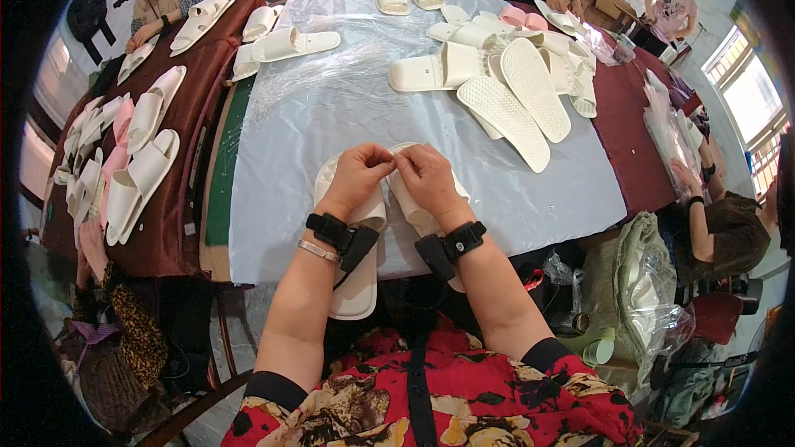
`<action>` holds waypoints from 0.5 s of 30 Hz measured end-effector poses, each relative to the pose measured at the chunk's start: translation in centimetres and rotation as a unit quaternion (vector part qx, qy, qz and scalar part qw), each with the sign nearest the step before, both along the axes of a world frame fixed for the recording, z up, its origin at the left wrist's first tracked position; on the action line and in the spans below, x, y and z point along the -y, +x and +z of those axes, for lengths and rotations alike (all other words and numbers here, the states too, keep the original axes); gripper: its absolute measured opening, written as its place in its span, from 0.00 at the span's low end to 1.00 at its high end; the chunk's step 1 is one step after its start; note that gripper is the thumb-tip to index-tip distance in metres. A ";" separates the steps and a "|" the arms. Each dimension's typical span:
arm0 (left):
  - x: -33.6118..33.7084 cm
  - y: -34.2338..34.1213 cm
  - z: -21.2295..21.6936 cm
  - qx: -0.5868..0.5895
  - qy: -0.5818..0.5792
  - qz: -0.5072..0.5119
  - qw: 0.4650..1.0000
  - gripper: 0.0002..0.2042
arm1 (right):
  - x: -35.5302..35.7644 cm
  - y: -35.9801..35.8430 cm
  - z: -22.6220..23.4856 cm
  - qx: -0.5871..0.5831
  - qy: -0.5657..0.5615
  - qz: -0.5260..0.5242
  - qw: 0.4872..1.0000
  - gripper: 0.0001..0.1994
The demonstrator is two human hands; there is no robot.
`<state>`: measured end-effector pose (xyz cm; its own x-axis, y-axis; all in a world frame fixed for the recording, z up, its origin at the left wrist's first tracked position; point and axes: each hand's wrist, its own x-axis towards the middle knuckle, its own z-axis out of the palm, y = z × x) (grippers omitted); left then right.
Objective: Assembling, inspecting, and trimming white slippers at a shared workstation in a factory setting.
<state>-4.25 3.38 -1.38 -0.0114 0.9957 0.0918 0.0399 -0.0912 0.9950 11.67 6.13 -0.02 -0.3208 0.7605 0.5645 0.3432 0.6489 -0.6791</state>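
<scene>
Your left hand and right hand pinch fingers closed on the white slippers at the surface's near edge; open sheet lies beyond your knuckles.

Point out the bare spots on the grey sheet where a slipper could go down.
Widest bare patch: the sheet's middle, between the hands' slipper pair and the far slippers. Another sits at the near right corner. The far right is crowded by the slipper heap.

Slipper workshop: slipper-strewn worktable
</scene>
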 end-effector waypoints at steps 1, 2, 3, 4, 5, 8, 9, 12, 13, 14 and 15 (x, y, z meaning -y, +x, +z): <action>0.0 0.1 0.1 0.003 -0.001 0.001 1.000 0.04 | 0.0 0.0 0.0 0.010 -0.002 -0.002 1.000 0.08; 0.0 0.1 0.2 0.004 -0.001 0.000 1.000 0.04 | 0.0 0.1 0.0 0.021 -0.004 -0.004 1.000 0.08; 0.1 0.2 0.3 0.002 -0.005 0.001 1.000 0.04 | -0.1 0.1 0.0 0.021 -0.005 -0.004 1.000 0.08; 0.2 0.1 0.4 0.000 -0.008 0.004 1.000 0.04 | -0.1 0.1 0.1 0.026 -0.005 0.004 1.000 0.08; 0.3 0.0 0.3 0.000 -0.008 0.005 1.000 0.04 | -0.1 0.1 0.1 0.030 -0.006 0.012 0.999 0.08; 0.2 0.0 0.2 -0.001 -0.002 0.000 1.000 0.04 | -0.4 0.3 0.2 0.038 -0.011 0.030 0.999 0.09; 0.1 0.1 0.2 -0.008 -0.004 0.000 1.000 0.04 | -0.5 0.3 0.3 0.039 -0.011 0.029 0.999 0.09; 0.1 -0.1 0.2 -0.014 -0.005 -0.007 1.000 0.04 | -0.6 0.4 0.1 0.039 -0.007 0.033 0.999 0.09; 0.2 -0.2 0.2 -0.014 -0.005 -0.014 1.000 0.04 | -0.5 0.3 0.1 0.038 -0.014 0.027 0.999 0.09; 0.2 -0.3 0.3 -0.015 -0.005 -0.013 1.000 0.04 | -0.5 0.2 0.0 0.036 -0.021 0.021 0.999 0.09; 0.4 -0.4 0.2 -0.006 -0.005 -0.019 1.000 0.05 | -0.5 0.1 0.0 0.035 -0.022 0.021 0.999 0.09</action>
